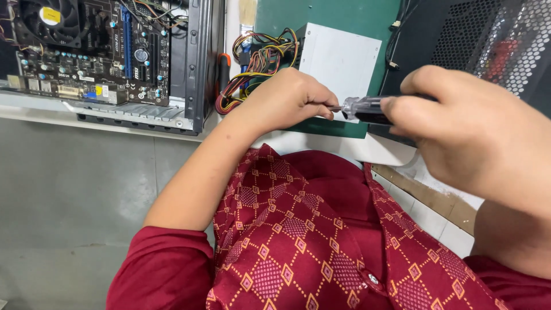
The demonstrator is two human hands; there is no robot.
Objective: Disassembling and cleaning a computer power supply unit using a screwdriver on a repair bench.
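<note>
Black-handled screwdriver (367, 109) is gripped at centre frame by the right hand (476, 135); its tip is pinched by the left hand (287, 100) beside a grey power supply (338, 57).

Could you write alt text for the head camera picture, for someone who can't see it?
A person's right hand holds a screwdriver by its dark handle while the left hand pinches its shaft, above a grey power supply box with coloured wires. An open computer case lies at upper left.
</note>
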